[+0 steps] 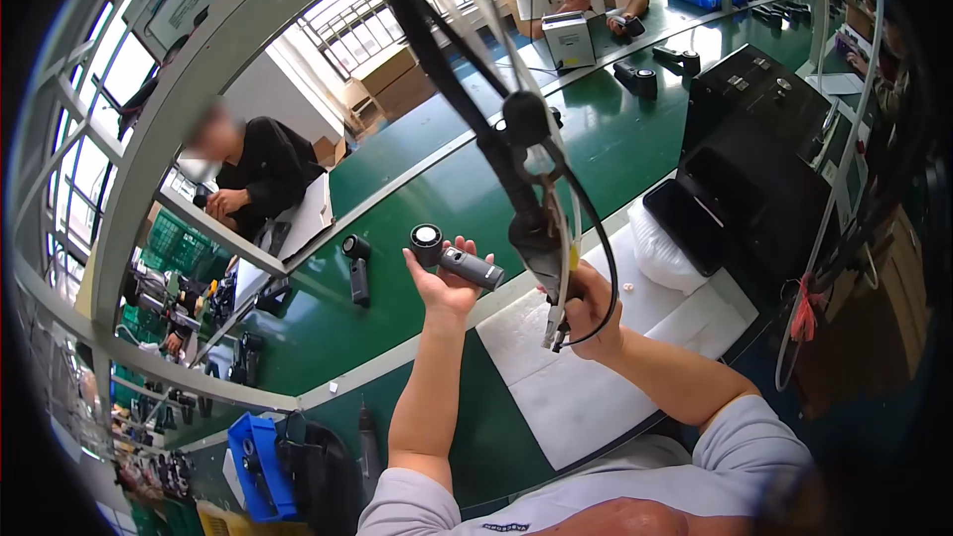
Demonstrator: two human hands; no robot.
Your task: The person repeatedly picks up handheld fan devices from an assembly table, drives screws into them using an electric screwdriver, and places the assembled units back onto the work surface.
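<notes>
My left hand [444,288] is palm up over the green bench, with a dark grey handheld device [471,267] resting across its palm and fingers. The device has a round black head with a pale, shiny centre, turned upward. My right hand [594,316] is closed around the lower part of a hanging grey tool [537,254] with black cables and pale hoses. The tool's metal end points down, just right of the device; its exact kind is unclear. A similar device [358,281] lies on the bench to the left.
White foam sheets [556,407] lie before me. A black box [749,129] and a dark phone-like slab [681,226] stand right. A blue bin [260,467] sits lower left. Two people work across the bench [596,139], near more devices [635,79]. A metal frame [149,169] rises left.
</notes>
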